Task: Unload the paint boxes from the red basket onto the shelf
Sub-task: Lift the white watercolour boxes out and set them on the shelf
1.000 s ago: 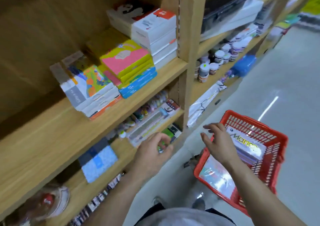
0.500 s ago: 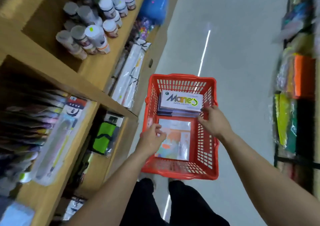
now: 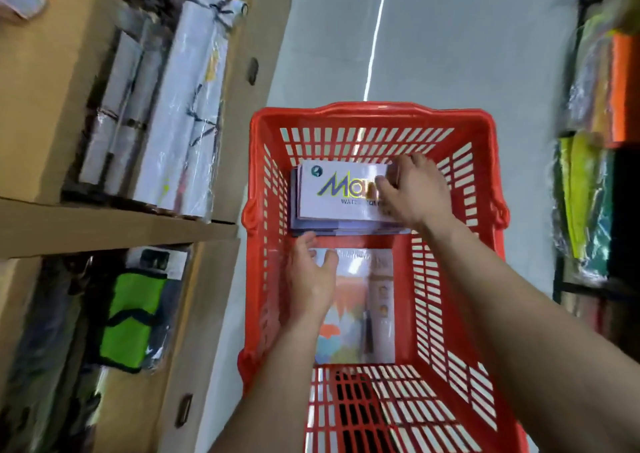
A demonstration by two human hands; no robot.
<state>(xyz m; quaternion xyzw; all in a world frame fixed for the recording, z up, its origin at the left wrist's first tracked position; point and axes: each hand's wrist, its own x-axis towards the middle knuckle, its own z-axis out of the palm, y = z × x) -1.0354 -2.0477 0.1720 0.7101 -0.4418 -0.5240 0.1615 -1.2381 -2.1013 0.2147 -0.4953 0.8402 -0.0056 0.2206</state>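
Observation:
The red basket (image 3: 374, 116) stands on the floor below me. At its far end lies a stack of white paint boxes (image 3: 332, 192) with a coloured logo on the top one. My right hand (image 3: 410, 189) lies on the right end of the top box, thumb on its face and fingers over the far edge. My left hand (image 3: 311, 276) reaches in at the near left corner of the stack, fingers loosely bent; I cannot see whether it touches the stack. Under it lies a flat plastic-wrapped pack (image 3: 360, 307) with an orange and blue picture.
The wooden shelf unit (image 3: 104, 224) runs along the left, holding wrapped white paper rolls (image 3: 180, 106) above and a green and black packet (image 3: 133, 317) below. Grey floor (image 3: 450, 36) stretches ahead. A rack of bright wrapped goods (image 3: 599, 140) lines the right.
My view swung from the shelf down to the basket. Both hands went into it; the right moved onto the top paint box, the left to the stack's near corner.

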